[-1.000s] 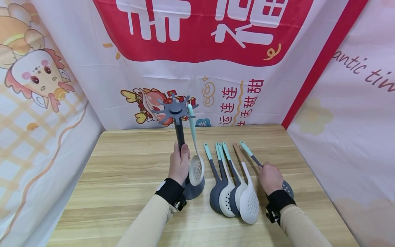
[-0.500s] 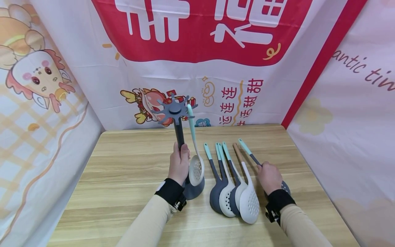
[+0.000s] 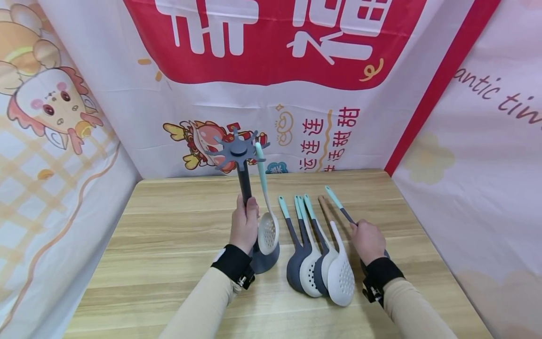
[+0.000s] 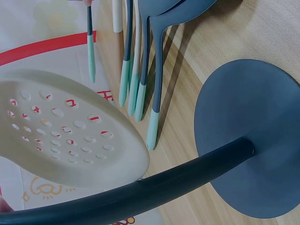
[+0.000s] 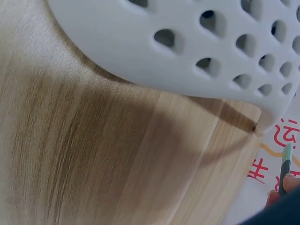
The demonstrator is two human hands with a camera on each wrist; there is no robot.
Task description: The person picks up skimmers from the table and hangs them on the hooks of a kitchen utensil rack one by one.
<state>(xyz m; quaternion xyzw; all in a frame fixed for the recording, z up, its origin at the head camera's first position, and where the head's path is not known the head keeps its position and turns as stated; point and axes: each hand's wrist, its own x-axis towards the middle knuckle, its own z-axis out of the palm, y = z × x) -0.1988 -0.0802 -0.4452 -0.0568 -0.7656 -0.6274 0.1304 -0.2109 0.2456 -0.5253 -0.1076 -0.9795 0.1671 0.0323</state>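
Note:
My left hand [image 3: 244,223] grips the dark post of a utensil stand [image 3: 243,181], which has a hooked top and a round base. From one hook hangs a pale skimmer [image 3: 267,233] with a mint handle end; in the left wrist view its perforated bowl [image 4: 70,136] is beside the post. At the right, my right hand [image 3: 369,241] holds a dark skimmer [image 3: 336,200] by its shaft, the mint end pointing away. Its head is mostly hidden behind my hand and wrist. Just left of that hand lies a white skimmer [image 3: 341,282] with a wooden handle.
Between the hands several utensils lie in an overlapping row, among them a dark ladle [image 3: 296,268] and a white perforated spoon [image 3: 311,275]. The wooden table [image 3: 169,235] meets printed cloth [image 3: 203,94] at the back and both sides.
My right hand has moved slightly left and away with the dark skimmer, lifting its handle end; more of its head is now hidden. My left hand and the stand stay put.

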